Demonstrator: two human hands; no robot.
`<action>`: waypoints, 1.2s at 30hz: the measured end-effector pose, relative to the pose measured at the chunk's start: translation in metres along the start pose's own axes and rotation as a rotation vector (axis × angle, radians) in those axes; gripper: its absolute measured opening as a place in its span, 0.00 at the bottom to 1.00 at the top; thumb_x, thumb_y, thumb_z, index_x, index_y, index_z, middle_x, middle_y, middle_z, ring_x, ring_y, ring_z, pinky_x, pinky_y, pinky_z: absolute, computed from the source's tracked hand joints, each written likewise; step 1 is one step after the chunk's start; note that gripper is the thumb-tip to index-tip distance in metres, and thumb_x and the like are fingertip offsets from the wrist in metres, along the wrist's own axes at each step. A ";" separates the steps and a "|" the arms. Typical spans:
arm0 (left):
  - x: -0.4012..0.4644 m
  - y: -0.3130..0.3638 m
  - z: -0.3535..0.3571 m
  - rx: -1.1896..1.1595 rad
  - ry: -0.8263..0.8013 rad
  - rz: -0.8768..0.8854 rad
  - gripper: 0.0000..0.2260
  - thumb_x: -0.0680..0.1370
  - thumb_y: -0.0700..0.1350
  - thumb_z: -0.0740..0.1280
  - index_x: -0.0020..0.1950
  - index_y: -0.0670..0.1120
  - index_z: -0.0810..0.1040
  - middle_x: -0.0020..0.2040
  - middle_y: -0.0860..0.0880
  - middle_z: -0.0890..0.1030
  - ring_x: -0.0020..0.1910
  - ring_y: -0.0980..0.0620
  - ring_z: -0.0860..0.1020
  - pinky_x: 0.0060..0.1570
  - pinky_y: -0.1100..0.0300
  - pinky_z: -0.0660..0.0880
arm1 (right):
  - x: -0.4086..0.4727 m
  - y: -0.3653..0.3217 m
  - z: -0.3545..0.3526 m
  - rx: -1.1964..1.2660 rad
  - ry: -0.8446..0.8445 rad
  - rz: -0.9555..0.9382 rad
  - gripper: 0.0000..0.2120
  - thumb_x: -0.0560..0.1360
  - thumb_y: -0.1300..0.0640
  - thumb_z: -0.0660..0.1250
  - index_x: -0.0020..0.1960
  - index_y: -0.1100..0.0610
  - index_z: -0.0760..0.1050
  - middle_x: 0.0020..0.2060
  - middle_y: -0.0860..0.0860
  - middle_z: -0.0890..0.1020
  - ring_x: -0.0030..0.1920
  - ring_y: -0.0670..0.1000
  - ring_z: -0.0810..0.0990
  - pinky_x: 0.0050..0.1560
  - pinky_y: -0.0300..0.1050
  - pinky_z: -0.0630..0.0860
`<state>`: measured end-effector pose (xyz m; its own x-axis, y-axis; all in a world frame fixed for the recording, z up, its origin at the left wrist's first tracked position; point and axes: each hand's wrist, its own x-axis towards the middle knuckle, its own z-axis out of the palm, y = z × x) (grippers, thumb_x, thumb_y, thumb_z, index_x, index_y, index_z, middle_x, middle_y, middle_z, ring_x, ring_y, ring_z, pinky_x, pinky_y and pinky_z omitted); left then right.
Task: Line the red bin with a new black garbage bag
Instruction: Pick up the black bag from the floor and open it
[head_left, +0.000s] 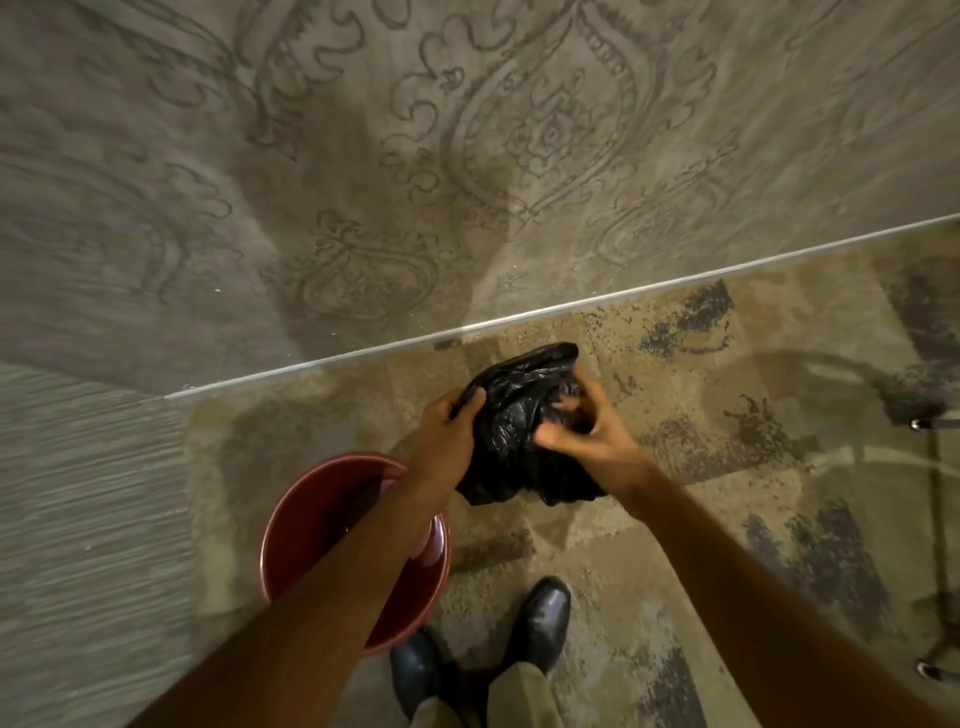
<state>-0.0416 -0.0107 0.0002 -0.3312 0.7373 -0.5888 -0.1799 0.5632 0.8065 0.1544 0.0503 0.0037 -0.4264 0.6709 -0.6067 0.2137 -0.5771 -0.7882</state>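
A bunched-up black garbage bag (511, 415) hangs in the air in front of me, above the patterned carpet. My left hand (445, 441) grips its left side. My right hand (587, 431) holds its right side, with fingers dug into the folds. The red bin (306, 525) stands on the floor below and to the left of the bag, under my left forearm. Its inside looks bare, with no bag in it. My forearm hides part of its rim.
A wall with grey ornamental wallpaper (467, 156) rises straight ahead, meeting the carpet (675, 405) along a pale baseboard line. My two black shoes (540, 618) stand just right of the bin. Metal furniture legs (930, 423) show at the right edge.
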 end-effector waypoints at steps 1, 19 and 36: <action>-0.002 -0.002 -0.003 -0.005 -0.008 -0.005 0.07 0.82 0.51 0.65 0.52 0.55 0.83 0.45 0.56 0.87 0.47 0.58 0.85 0.46 0.67 0.79 | -0.003 0.002 0.011 -0.046 0.017 0.007 0.50 0.60 0.49 0.83 0.77 0.48 0.62 0.64 0.53 0.79 0.63 0.55 0.80 0.61 0.56 0.77; -0.006 -0.049 -0.098 0.331 0.387 0.027 0.07 0.81 0.43 0.64 0.58 0.45 0.79 0.52 0.48 0.83 0.55 0.45 0.81 0.52 0.54 0.77 | -0.026 0.013 0.005 0.310 0.496 0.089 0.14 0.79 0.66 0.60 0.45 0.57 0.84 0.46 0.58 0.87 0.45 0.57 0.86 0.38 0.52 0.83; -0.064 -0.033 -0.051 0.535 -0.349 0.268 0.08 0.78 0.36 0.69 0.56 0.43 0.83 0.37 0.61 0.84 0.37 0.66 0.82 0.38 0.67 0.77 | -0.018 -0.020 0.006 0.750 0.450 0.282 0.17 0.84 0.52 0.54 0.66 0.60 0.73 0.37 0.53 0.85 0.33 0.48 0.85 0.41 0.40 0.82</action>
<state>-0.0621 -0.0959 0.0139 0.0331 0.9031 -0.4281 0.3780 0.3852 0.8419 0.1523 0.0471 0.0307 -0.0287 0.4863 -0.8733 -0.4351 -0.7926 -0.4271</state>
